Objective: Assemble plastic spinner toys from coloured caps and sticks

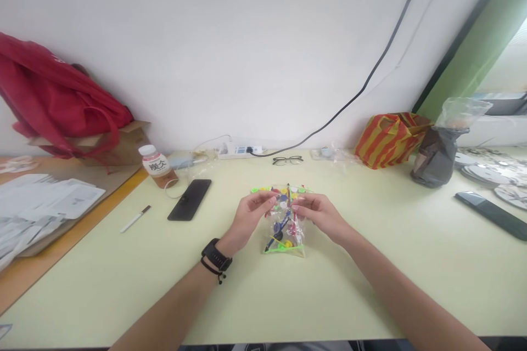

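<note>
A clear plastic bag [284, 233] of small coloured plastic parts lies at the middle of the table. Blue, red, green, yellow and black pieces show through it. My left hand [253, 211], with a black watch [216, 255] at the wrist, pinches the bag's upper left side. From the other side my right hand [319, 213] pinches its upper right, thumb against fingers. More small green and yellow parts [302, 190] show just beyond my fingertips; whether they are inside the bag I cannot tell.
Left on the table [247, 301] are a black phone [189, 199], a bottle [158, 167] and a white stick [135, 218]. Glasses [287, 160] and a power strip [240, 152] sit at the back. At right stand a striped bag [387, 140], a grey bag [434, 156] and a dark flat case [492, 214].
</note>
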